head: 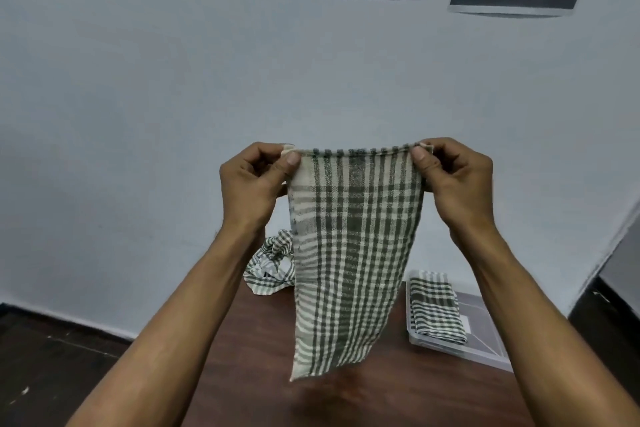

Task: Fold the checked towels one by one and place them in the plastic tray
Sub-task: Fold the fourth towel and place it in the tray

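On the far left of the brown table (pixel 242 340) sits a crumpled towel (pixel 272 265), bunched up by the wall. It looks like it's waiting its turn, bc the job is one towel at a time.

Next is the left hand (pixel 254 184). Thumb & curled fingers pinch the top left corner of the hanging towel (pixel 353 253).

The towel hangs straight down in the middle, up in the air, w/ its bottom edge just over the table. It looks narrow, prob already folded once. Held high so it drops flat & the edges line up.

The right hand (pixel 453 180) pinches the top right corner the same way, thumb in front, fingers curled. Both hands pull the top edge tight so it stays even.

On the right is the clear tray (pixel 485 354) w/ one folded towel (pixel 434 308) lying inside. It sits near, so the next one has a short trip.
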{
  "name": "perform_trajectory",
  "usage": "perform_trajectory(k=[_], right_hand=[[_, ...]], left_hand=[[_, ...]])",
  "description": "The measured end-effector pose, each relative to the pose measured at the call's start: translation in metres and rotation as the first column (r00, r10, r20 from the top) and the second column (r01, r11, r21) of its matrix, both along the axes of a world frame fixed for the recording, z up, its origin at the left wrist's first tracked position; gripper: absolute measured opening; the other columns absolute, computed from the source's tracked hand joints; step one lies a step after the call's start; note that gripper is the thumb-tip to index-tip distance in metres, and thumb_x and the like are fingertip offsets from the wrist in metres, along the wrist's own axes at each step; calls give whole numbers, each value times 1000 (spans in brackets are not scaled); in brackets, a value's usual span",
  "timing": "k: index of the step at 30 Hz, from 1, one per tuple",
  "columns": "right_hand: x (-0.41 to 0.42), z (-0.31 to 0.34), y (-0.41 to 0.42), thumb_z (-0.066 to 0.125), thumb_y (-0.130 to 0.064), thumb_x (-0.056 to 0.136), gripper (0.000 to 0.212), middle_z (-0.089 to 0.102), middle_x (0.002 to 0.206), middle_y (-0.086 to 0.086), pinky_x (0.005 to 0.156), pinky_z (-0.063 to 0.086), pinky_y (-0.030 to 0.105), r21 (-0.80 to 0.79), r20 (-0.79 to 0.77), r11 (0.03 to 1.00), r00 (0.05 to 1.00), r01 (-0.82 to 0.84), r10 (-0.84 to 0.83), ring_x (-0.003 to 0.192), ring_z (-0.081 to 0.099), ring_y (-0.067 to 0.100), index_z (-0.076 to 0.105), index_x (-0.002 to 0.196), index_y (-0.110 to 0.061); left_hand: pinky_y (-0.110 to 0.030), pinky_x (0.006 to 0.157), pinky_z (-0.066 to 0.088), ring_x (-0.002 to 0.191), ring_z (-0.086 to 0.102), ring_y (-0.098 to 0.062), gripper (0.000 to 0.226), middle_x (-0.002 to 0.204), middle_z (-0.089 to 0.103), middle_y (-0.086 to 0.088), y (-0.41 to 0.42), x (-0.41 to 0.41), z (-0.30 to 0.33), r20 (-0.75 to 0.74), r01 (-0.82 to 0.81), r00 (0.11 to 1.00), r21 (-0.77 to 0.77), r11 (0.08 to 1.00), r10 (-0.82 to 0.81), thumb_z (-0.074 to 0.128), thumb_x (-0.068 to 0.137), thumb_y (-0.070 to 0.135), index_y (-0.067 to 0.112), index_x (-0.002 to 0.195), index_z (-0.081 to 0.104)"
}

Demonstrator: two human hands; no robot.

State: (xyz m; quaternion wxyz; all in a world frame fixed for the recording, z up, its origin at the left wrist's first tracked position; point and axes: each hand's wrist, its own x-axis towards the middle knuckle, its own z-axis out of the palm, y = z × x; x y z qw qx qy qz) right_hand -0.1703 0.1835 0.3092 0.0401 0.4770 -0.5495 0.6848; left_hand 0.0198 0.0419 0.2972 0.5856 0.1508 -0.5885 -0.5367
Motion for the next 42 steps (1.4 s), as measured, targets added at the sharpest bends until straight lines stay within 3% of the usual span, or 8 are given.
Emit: perform_trajectory(k=[3,8,15,23,27,33,39,42], right_hand=[[0,-1,0,62,-10,92,15,67,76,4,71,59,49,8,30,1000,1000,-7,7,75,64,21,69,82,-19],[2,1,0,61,-10,92,19,66,66,-8,55,54,29,17,39,1000,999,-19,19,67,63,13,68,78,-20],[-10,-6,-10,55,-33,94,15,44,65,17,43,32,43,69,39,998,999,-16,13,54,37,31,58,80,-27],[-55,-21,-44,55,-22,97,23,59,82,12,69,48,42,290,220,956,975,-37,-29,76,55,21,59,76,-14],[-66,-1,-51,55,-24,97,24,56,83,13,69,45,39,239,196,970,981,-44,-4,77,52,21,57,74,-19],[-46,18,-18,49,-25,99,21,56,76,-5,63,45,26,46,71,997,995,-68,64,69,52,11,53,79,-23],[-7,-120,43,47,-30,96,23,42,70,-13,63,35,26,146,127,989,992,-25,7,68,38,6,45,73,-23],[24,-239,83,46,-42,91,28,46,74,-10,69,38,26,376,234,926,971,-43,-50,72,43,4,49,76,-20]], left_hand=[[-29,64,57,73,67,-11,11,73,72,8,-1,1,1,26,-4,1000,1,1000,4,70,83,3,13,79,68],[-25,54,54,61,65,-8,13,62,69,9,-1,1,1,59,-3,998,27,1000,2,67,86,4,14,79,63],[-20,42,46,50,60,-6,6,57,67,4,-5,-14,-5,172,37,985,-34,999,-31,61,94,16,15,89,57],[-29,66,56,70,65,-12,10,81,68,-1,-52,-60,-16,362,81,922,159,984,-135,64,92,18,12,84,62],[-27,66,55,74,66,-14,10,86,68,-4,-61,-80,5,305,79,945,151,985,-122,65,92,20,13,86,61],[-26,61,52,63,61,-6,8,67,67,6,-26,-68,21,124,80,990,-124,989,-64,57,96,19,17,89,53],[-40,58,37,65,42,-14,20,69,45,-10,23,-16,-125,302,96,953,-258,961,-15,49,95,36,17,87,48],[-34,58,37,62,41,-5,23,67,44,9,50,17,-228,532,187,843,-164,969,-73,45,95,42,22,83,47]])
